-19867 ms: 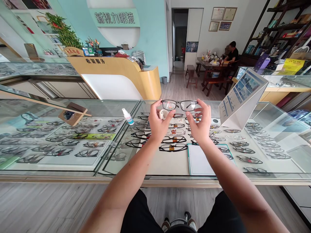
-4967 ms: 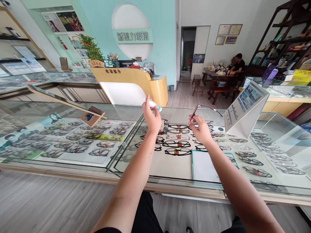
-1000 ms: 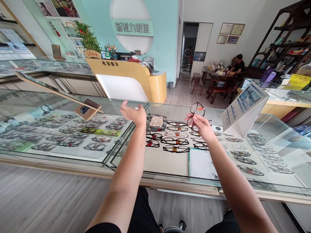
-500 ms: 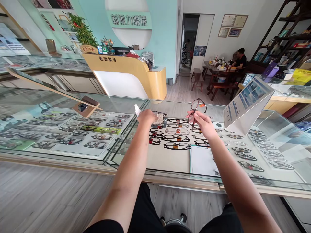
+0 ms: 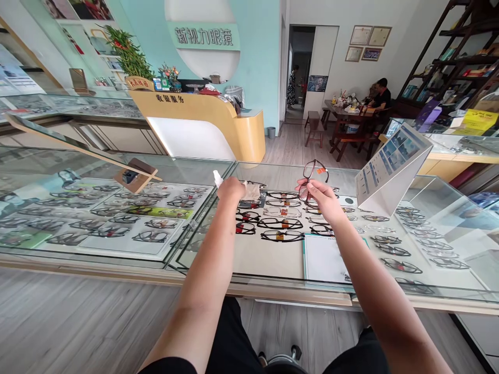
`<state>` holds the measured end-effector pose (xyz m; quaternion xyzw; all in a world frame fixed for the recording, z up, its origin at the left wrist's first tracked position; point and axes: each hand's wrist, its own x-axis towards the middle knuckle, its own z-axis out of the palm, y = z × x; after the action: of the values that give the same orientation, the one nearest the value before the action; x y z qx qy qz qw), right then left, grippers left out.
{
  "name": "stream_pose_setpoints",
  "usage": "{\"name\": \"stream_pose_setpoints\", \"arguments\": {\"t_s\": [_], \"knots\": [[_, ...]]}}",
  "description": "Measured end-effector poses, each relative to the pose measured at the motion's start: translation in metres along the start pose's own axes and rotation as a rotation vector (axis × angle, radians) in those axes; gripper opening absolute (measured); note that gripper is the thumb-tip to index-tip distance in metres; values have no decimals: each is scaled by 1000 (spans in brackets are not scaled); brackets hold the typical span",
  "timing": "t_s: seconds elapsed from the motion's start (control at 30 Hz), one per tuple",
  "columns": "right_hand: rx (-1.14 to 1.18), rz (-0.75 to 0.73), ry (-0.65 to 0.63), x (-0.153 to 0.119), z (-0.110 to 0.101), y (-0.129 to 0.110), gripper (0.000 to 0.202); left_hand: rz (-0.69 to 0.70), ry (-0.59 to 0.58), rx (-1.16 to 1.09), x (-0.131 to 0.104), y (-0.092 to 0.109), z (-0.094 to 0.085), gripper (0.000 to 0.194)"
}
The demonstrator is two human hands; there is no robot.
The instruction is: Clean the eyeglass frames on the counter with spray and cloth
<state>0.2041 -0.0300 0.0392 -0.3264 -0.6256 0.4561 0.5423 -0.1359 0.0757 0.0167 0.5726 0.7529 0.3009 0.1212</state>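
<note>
My right hand [image 5: 318,193] pinches a pair of dark reddish eyeglasses [image 5: 314,170] above the glass counter. One lens stands up clear of the fingers, with an orange sticker on it; the other is partly behind them. My left hand [image 5: 231,189] is closed, low over the counter, with a crumpled beige cloth [image 5: 251,191] at its thumb side. Its fingertips are mostly hidden. A small white bottle [image 5: 217,178] with a pointed top shows just left of that hand, its lower part hidden. Rows of black-framed glasses [image 5: 280,223] lie between my forearms.
The glass display counter [image 5: 268,267] holds many more frames on both sides. A wooden-backed mirror [image 5: 136,174] leans at left, and a folded display card [image 5: 393,169] stands at right. Beyond are a yellow cashier desk [image 5: 249,136] and a seated person [image 5: 381,95] at a table.
The view has shifted slightly, moving the scene a little left and down. Both hands keep nearly the same places, and the right still holds the eyeglasses up.
</note>
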Motion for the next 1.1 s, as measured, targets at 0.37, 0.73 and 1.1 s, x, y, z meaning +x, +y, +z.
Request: {"name": "stream_pose_setpoints", "arguments": {"t_s": [0.37,0.73,1.1], "knots": [[-17,32,6,0,5,-2,58,36,12,-627,-6,17,-20,39],[33,-64,-22,-7,13,-17,53,361,-405,-815,-55,66,-22,78],[-45,-142,-151,-12,22,-19,48,548,-532,-789,-90,90,-7,54]]}}
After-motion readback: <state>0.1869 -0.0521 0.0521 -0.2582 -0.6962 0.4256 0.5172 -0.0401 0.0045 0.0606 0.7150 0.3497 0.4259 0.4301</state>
